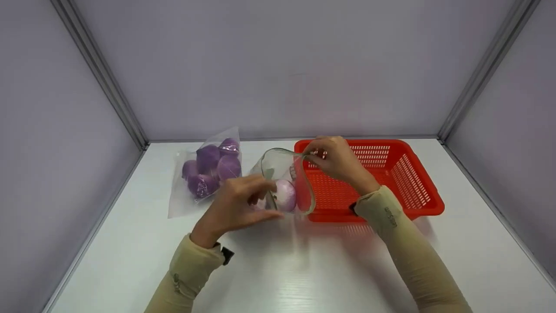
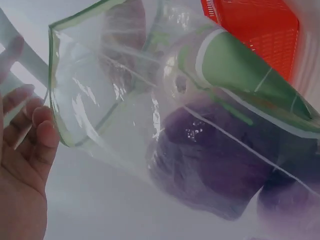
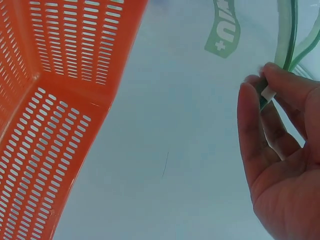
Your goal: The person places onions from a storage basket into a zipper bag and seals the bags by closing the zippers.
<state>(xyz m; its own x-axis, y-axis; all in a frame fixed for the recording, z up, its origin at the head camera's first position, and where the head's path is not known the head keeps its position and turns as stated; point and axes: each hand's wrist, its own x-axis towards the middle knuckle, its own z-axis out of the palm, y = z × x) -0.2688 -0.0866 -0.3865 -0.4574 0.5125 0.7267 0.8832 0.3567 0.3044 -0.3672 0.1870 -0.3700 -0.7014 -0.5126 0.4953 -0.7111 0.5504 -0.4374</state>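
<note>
A clear zip bag (image 1: 278, 163) with a green rim stands with its mouth open between the hands. A pale purple onion (image 1: 285, 195) lies inside it. My right hand (image 1: 341, 163) pinches the far right corner of the rim, by a small white slider (image 3: 268, 93). At the near left of the mouth is my left hand (image 1: 239, 204), thumb and fingers spread apart; its fingertips touch or nearly touch the rim. A green label (image 2: 240, 70) shows on the bag. Dark purple round shapes (image 2: 210, 155) appear through or behind the plastic; I cannot tell which.
Another clear bag (image 1: 176, 204), holding several purple onions (image 1: 208, 158), lies at the back left of the white table (image 1: 269, 269). A red slotted plastic basket (image 1: 421, 180) stands at the right behind my right forearm. Grey walls enclose the table's back and sides.
</note>
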